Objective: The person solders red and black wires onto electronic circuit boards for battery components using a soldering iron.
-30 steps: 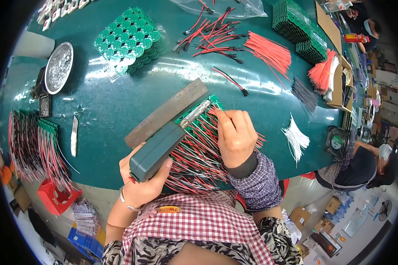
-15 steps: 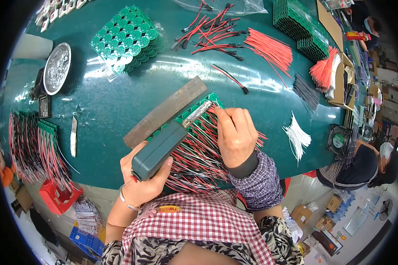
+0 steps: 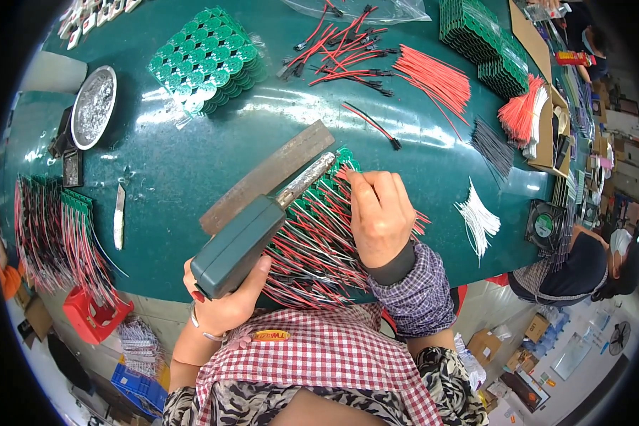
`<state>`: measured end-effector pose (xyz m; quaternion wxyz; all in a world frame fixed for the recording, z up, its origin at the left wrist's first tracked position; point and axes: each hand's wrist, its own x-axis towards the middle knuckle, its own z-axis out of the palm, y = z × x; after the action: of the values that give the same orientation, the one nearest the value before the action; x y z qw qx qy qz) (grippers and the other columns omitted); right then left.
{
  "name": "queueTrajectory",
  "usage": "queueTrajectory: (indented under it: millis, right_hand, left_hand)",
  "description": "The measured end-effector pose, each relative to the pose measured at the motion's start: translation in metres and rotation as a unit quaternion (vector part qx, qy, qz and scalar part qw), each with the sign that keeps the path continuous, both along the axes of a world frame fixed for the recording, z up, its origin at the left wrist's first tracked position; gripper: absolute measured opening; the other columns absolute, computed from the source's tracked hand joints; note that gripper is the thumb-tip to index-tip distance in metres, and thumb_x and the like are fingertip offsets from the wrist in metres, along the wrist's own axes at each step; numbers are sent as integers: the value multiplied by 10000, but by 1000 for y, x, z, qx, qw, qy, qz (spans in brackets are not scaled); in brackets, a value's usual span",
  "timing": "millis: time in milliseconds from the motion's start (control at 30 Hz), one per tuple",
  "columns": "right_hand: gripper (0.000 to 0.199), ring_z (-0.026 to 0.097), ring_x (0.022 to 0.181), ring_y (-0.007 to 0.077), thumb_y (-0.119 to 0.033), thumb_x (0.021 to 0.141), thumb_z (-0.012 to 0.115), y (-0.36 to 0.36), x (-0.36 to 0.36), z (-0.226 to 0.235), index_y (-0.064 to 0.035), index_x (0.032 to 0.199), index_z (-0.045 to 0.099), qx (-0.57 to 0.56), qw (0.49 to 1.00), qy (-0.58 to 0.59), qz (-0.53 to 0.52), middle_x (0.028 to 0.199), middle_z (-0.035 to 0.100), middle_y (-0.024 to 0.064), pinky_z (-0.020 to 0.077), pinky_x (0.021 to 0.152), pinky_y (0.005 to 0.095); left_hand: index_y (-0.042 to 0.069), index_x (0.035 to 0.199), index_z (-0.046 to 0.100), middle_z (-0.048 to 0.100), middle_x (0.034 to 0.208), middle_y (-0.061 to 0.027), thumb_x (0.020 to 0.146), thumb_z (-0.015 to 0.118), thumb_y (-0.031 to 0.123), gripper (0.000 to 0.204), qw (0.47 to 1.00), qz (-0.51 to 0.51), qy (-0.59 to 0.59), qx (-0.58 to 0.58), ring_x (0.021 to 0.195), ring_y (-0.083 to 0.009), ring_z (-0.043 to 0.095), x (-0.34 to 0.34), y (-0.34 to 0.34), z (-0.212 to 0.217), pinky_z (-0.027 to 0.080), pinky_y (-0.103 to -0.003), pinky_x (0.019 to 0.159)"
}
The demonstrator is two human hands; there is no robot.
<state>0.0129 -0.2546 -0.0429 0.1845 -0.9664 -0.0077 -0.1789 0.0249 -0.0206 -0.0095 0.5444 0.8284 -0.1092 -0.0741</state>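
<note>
My left hand point(image 3: 228, 304) is wrapped round the body of a dark green soldering gun point(image 3: 240, 245). Its silvery barrel slants up and to the right, ending over the far end of a green circuit board panel point(image 3: 343, 159). Rows of red, white and dark wires point(image 3: 312, 259) fan from that panel toward me. At the panel's far right, my right hand point(image 3: 382, 216) pinches a red wire point(image 3: 343, 172) near its end. Along the panel's left side lies a flat metal bar point(image 3: 266, 176). The gun partly covers the panel, so I cannot tell whether its tip touches.
Stacked green boards point(image 3: 206, 60) stand at the back left, near a metal bowl point(image 3: 94, 106) and a knife point(image 3: 119, 219). Red wires point(image 3: 433, 82), white wires point(image 3: 478, 220) and a small fan point(image 3: 544, 224) lie to the right. Finished-looking wired panels point(image 3: 57, 234) hang over the left edge.
The soldering gun has drawn back a little to the left and toward me, its tip moving away from my right fingertips. My right hand has hardly moved.
</note>
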Motion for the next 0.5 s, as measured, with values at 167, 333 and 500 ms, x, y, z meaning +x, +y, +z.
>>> queueTrajectory:
  millis: [167, 333, 500]
  right_hand:
    - [284, 557, 760, 225, 19, 734, 644, -3, 0, -3, 19, 1017, 661, -26, 1000, -7, 16, 857, 534, 81, 486, 621, 332]
    - [274, 558, 760, 226, 17, 734, 641, -2, 0, -3, 18, 1008, 660, -29, 999, -9, 15, 854, 531, 82, 489, 625, 331]
    - [282, 586, 732, 262, 112, 726, 713, 1, 1, 1, 5, 986, 681, -1, 1000, -10, -4, 841, 597, 100, 490, 619, 369]
  left_hand:
    - [-5, 959, 730, 709, 825, -110, 751, 791, 61, 227, 1000, 0, -6, -6, 649, -208, 691, 0, 0, 0, 533, -285, 597]
    - [-9, 965, 728, 707, 822, -109, 761, 791, 63, 225, 1000, 12, 5, -7, 653, -200, 690, -3, 4, -1, 531, -290, 597]
    - [-10, 963, 728, 708, 823, -105, 774, 787, 69, 213, 1000, 20, 11, 0, 658, -186, 687, -5, 6, 1, 527, -285, 598]
